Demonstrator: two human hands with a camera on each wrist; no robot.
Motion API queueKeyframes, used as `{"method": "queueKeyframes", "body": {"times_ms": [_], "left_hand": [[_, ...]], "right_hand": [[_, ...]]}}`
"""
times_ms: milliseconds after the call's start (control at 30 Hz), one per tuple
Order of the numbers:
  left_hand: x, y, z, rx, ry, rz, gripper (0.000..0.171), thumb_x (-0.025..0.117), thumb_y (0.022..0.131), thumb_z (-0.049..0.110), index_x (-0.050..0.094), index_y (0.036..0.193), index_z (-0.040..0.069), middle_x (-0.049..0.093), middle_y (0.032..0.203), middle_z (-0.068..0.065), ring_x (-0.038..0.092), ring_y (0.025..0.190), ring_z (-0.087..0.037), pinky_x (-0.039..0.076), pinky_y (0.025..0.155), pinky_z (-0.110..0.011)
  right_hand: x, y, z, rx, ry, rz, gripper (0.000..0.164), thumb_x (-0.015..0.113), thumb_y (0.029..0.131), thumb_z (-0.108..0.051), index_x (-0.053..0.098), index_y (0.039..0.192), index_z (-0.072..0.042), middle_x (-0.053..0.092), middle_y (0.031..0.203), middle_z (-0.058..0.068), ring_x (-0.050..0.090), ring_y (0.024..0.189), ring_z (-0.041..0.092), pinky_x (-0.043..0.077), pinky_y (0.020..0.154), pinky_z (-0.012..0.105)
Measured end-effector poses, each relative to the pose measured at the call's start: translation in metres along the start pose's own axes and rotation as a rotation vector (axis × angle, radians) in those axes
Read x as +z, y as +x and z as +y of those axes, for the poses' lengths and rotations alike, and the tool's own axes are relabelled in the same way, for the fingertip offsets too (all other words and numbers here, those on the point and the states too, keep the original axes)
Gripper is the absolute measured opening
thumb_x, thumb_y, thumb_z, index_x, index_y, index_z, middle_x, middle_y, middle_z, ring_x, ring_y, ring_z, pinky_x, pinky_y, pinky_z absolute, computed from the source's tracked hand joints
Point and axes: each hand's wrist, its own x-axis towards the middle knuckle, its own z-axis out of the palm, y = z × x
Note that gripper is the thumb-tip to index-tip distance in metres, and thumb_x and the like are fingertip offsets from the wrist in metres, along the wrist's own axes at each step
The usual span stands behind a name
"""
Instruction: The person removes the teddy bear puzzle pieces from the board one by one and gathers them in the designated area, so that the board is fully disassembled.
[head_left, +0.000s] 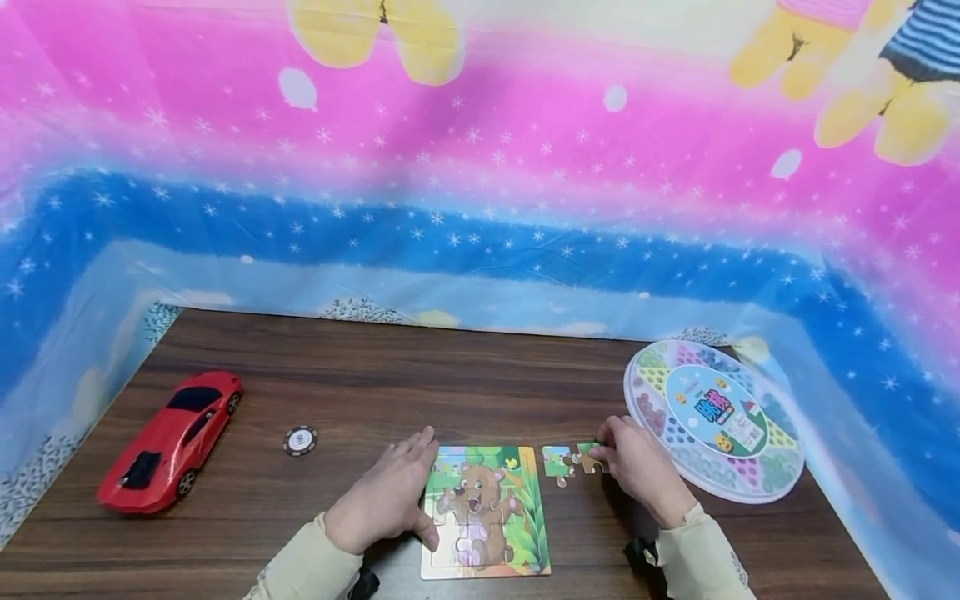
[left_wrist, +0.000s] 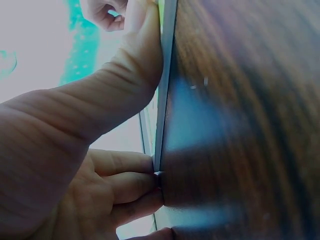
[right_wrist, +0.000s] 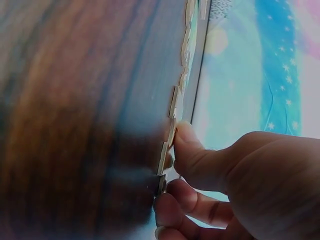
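A square jigsaw puzzle (head_left: 487, 500) with a cartoon bear lies on the table in the head view. My left hand (head_left: 386, 496) rests along its left side, thumb over the lower left part and the other fingers extended near the top left corner. In the left wrist view those fingers (left_wrist: 127, 187) touch the board's edge. Right of the puzzle, my right hand (head_left: 637, 462) pinches a brown and green puzzle piece (head_left: 588, 457) with curled fingers. Another loose puzzle piece (head_left: 557, 462) lies close beside it. The right wrist view shows the thumb (right_wrist: 192, 150) against the thin pieces.
A red toy car (head_left: 176, 442) stands at the left of the wooden table (head_left: 360, 375). Between car and puzzle lies a black and white poker chip (head_left: 300, 440). A round Chinese checkers box (head_left: 716, 421) sits just beyond my right hand. A patterned cloth (head_left: 480, 183) hangs behind the table.
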Motion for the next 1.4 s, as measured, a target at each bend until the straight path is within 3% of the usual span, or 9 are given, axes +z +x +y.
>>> {"method": "queueKeyframes", "body": {"times_ms": [300,533,733,900,1033,1200,1400], "left_hand": [[0.0,0.001,0.0,-0.007,0.016,0.004,0.119,0.094,0.045,0.035,0.041,0.138,-0.015,0.03,0.15,-0.032,0.031,0.137,-0.046,0.028,0.111,-0.058],[-0.001,0.0,0.001,-0.008,0.012,0.006,0.118,0.094,0.045,0.035,0.041,0.138,-0.015,0.031,0.149,-0.032,0.032,0.137,-0.046,0.028,0.11,-0.058],[-0.001,-0.001,0.001,0.002,0.01,0.012,0.117,0.094,0.045,0.035,0.042,0.137,-0.016,0.031,0.149,-0.033,0.033,0.136,-0.047,0.029,0.11,-0.058],[0.001,0.0,0.0,0.01,0.012,0.011,0.118,0.093,0.045,0.036,0.042,0.138,-0.016,0.031,0.149,-0.033,0.033,0.136,-0.047,0.029,0.11,-0.058],[0.004,0.0,0.0,0.01,0.016,0.006,0.118,0.093,0.045,0.036,0.041,0.138,-0.015,0.031,0.149,-0.032,0.032,0.136,-0.047,0.029,0.11,-0.057],[0.004,0.0,0.001,0.0,0.019,-0.008,0.118,0.093,0.046,0.036,0.041,0.139,-0.014,0.03,0.15,-0.031,0.031,0.138,-0.045,0.028,0.111,-0.057],[-0.001,0.001,0.0,-0.008,0.031,-0.012,0.118,0.093,0.047,0.038,0.04,0.14,-0.014,0.029,0.151,-0.031,0.03,0.139,-0.043,0.027,0.111,-0.056]], "right_hand": [[-0.004,0.0,-0.006,-0.027,-0.031,0.026,0.019,0.076,0.084,-0.02,0.06,0.087,-0.01,0.053,0.078,-0.001,0.047,0.063,0.012,0.044,0.057,0.029],[-0.009,0.0,-0.045,-0.103,0.039,0.053,0.019,0.075,0.086,-0.027,0.064,0.094,-0.014,0.056,0.082,-0.006,0.054,0.066,0.007,0.048,0.058,0.029],[0.001,-0.001,-0.078,-0.22,0.096,-0.078,0.026,0.071,0.088,-0.034,0.067,0.105,-0.014,0.056,0.091,-0.004,0.056,0.071,0.009,0.048,0.062,0.031],[0.007,-0.003,-0.092,-0.319,0.03,-0.168,0.045,0.071,0.085,-0.044,0.067,0.118,-0.012,0.05,0.092,-0.002,0.042,0.066,0.011,0.038,0.057,0.027],[0.008,-0.005,-0.094,-0.333,-0.016,-0.194,0.052,0.074,0.08,-0.047,0.068,0.118,-0.012,0.049,0.092,-0.002,0.039,0.071,0.012,0.036,0.06,0.028],[0.01,-0.007,-0.092,-0.331,-0.072,-0.173,0.046,0.077,0.077,-0.045,0.069,0.109,-0.012,0.048,0.089,-0.003,0.039,0.074,0.014,0.035,0.061,0.03],[0.012,-0.007,-0.095,-0.366,-0.169,-0.071,0.041,0.078,0.074,-0.049,0.069,0.098,-0.018,0.046,0.083,-0.004,0.042,0.074,0.016,0.035,0.058,0.029]]}}
